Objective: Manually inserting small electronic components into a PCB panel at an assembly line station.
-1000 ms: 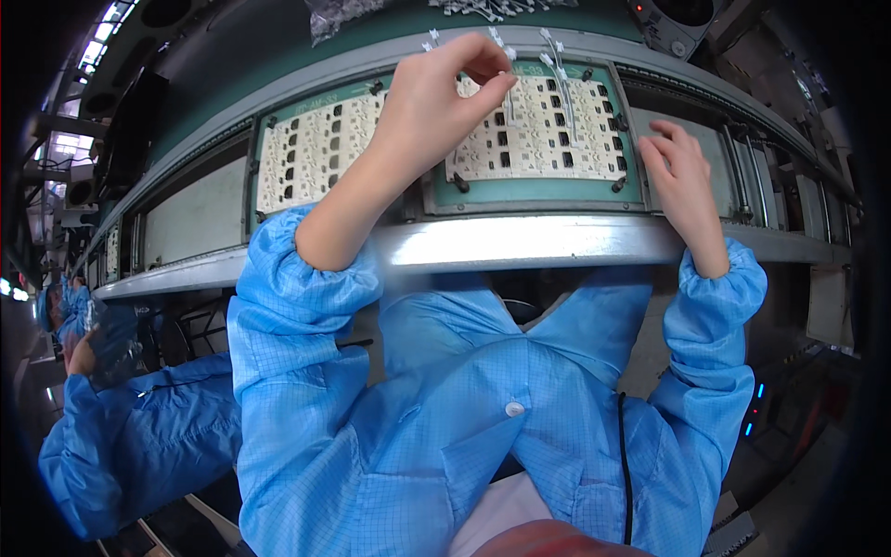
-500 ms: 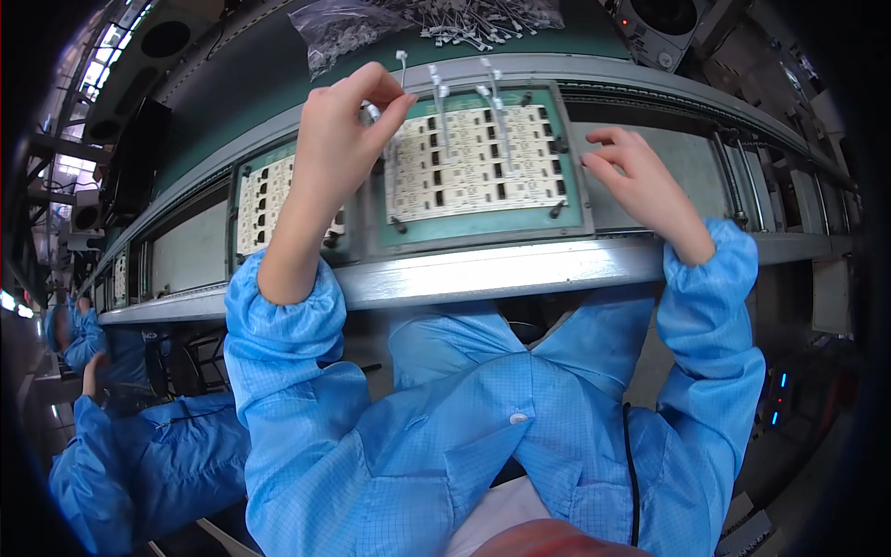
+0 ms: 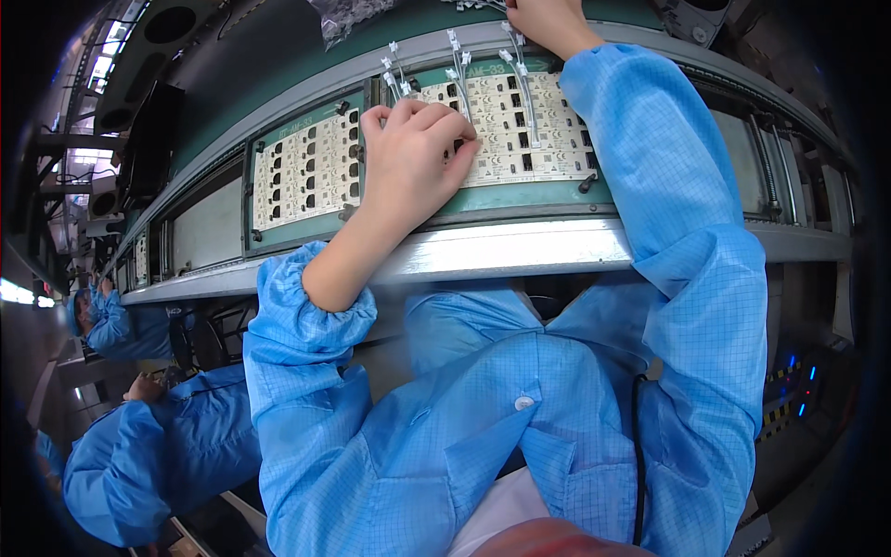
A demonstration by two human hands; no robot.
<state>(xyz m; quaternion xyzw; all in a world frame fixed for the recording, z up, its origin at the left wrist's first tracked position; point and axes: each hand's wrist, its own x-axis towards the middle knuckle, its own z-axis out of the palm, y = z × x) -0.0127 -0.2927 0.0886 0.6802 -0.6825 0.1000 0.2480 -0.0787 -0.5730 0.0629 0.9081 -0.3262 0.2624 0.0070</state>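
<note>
From your head, the left fisheye of the pair looks steeply down and forward, upright, taking in your jacket [image 3: 399, 436] close below and the circuit-board panel [image 3: 501, 130] farther off, straight edges bending rimward.

Left green fixture [image 3: 295, 230]: pale letters and digits [image 3: 295, 128] are printed up top
Right green fixture [image 3: 520, 193]: similar pale marking [image 3: 484, 71] is printed up top, partly blocked
White boards [image 3: 552, 139]: tiny dark print [image 3: 501, 170], can't really be made out

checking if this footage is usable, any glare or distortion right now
Head view: glare whitens part of the front metal rail; head view: the rail's edges bow and corners go black; head view: the top edge crops the right hand.
</note>
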